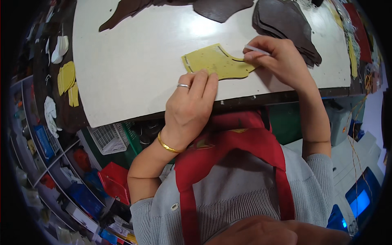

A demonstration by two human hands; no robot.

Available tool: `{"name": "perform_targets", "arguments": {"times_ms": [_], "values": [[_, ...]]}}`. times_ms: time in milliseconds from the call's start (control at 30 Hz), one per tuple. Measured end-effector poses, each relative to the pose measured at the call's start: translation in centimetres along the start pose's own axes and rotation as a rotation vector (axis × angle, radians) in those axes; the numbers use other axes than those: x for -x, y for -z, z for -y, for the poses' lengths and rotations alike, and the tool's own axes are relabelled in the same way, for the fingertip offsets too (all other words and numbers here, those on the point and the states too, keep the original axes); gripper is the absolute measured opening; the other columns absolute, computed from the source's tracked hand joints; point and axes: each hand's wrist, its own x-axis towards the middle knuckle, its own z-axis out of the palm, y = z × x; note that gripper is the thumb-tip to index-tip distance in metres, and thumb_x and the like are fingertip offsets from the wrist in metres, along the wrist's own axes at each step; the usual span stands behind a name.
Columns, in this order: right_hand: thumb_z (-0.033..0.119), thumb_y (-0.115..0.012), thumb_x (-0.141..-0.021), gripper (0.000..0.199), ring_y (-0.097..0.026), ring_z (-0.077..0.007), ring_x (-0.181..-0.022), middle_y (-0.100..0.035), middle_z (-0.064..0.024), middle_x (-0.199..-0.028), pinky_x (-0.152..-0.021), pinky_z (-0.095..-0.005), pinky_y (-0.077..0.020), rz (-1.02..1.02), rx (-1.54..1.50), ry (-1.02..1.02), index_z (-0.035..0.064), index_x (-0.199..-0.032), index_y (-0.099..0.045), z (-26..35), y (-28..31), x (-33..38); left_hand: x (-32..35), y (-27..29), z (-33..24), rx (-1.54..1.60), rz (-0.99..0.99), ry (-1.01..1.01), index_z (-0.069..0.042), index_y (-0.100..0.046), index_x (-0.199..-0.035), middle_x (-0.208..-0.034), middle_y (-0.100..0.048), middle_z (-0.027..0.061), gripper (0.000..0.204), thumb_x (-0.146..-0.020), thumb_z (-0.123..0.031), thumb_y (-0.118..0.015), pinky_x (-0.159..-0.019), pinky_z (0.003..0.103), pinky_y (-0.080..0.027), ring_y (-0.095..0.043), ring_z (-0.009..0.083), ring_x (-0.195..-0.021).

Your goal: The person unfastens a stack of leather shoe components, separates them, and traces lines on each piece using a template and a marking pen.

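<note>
A yellow pattern template [210,61] with narrow slots lies near the table's front edge. A thin dark edge of a leather piece [233,78] shows beneath it. My left hand [191,96], wearing a ring and a gold bangle, presses its outstretched fingertips on the template's near edge. At the template's right end, my right hand [279,59] pinches a slim white pen [257,50]. The pen's tip is hard to make out, so I cannot tell whether it touches the template.
Stacked dark brown leather pieces [283,24] lie at the far right of the white tabletop [130,73], with more leather [222,9] along the back. Yellow templates [66,77] and a white glove [51,116] sit left. Below are a white basket [108,139] and a red bin [115,183].
</note>
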Motion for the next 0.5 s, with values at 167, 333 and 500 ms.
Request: {"name": "perform_targets", "arguments": {"times_ms": [167, 333, 500], "values": [[0.025, -0.076, -0.087, 0.022, -0.072, -0.0302, -0.075, -0.073, -0.0131, -0.082, -0.068, -0.0365, -0.0555, -0.115, 0.007, 0.016, 0.005, -0.096, -0.074, -0.6, -0.1, 1.7, -0.8, 0.4, -0.6, -0.103, 0.118, 0.001, -0.007, -0.069, -0.117, -0.107, -0.063, 0.0075, 0.039, -0.078, -0.004, -0.066, -0.064, 0.029, -0.056, -0.061, 0.0231, -0.087], [0.028, -0.077, -0.087, 0.021, -0.071, -0.0301, -0.075, -0.072, -0.0097, -0.08, -0.065, -0.0408, -0.0541, -0.203, 0.199, 0.104, 0.009, -0.094, -0.071, -0.7, -0.7, 2.3, -1.5, 1.1, -1.4, -0.131, 0.203, -0.04, -0.011, -0.069, -0.127, -0.113, -0.065, 0.0076, 0.049, -0.078, -0.006, -0.066, -0.068, 0.03, -0.057, -0.063, 0.0239, -0.09], [0.027, -0.07, -0.092, 0.017, -0.068, -0.0292, -0.076, -0.071, -0.0063, -0.089, -0.064, -0.0394, -0.053, -0.482, 0.371, 0.424, 0.011, -0.095, -0.071, 0.4, 0.8, 1.0, -1.1, 0.2, -2.2, -0.142, 0.199, -0.063, -0.007, -0.068, -0.127, -0.117, -0.064, 0.0123, 0.046, -0.082, -0.008, -0.064, -0.075, 0.034, -0.058, -0.063, 0.0269, -0.093]]}}
